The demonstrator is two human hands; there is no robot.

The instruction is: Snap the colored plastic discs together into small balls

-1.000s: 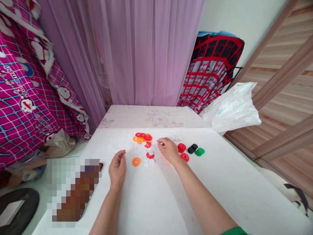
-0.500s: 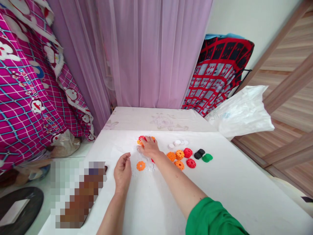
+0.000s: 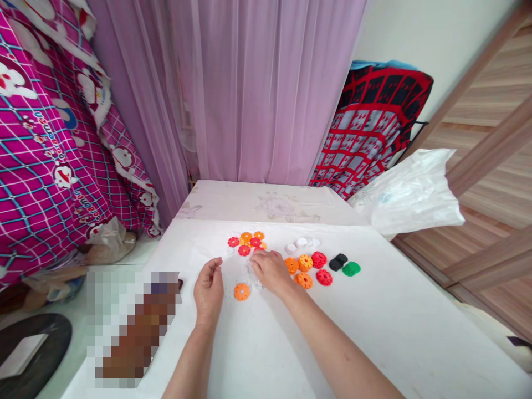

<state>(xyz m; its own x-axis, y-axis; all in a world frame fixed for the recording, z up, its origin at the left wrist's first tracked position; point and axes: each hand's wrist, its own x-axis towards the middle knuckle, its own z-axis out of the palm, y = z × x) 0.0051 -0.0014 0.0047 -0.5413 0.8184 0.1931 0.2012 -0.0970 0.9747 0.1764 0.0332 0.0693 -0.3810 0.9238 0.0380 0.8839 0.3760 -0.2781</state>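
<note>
My left hand [image 3: 209,291] hovers over the left part of the white table with its fingers curled in toward the thumb; whatever they hold, if anything, is hidden. Close to it lies a single orange notched plastic disc [image 3: 241,292]. My right hand [image 3: 271,270] is bent down over whitish, see-through discs [image 3: 246,270], its fingertips drawn together; I cannot make out what is in them. Just beyond the fingers is a loose pile of red discs [image 3: 244,251] and orange discs [image 3: 246,236].
Right of my right hand sit orange disc stacks [image 3: 305,280], red stacks [image 3: 319,259], black stacks [image 3: 338,262], a green stack [image 3: 351,269] and white stacks [image 3: 303,243]. A white plastic bag [image 3: 409,191] stands at the table's right edge. A blurred-out object [image 3: 139,330] lies left.
My right hand has drawn back from the red and orange pile toward me and slightly right, uncovering the pile. My left hand has hardly moved.
</note>
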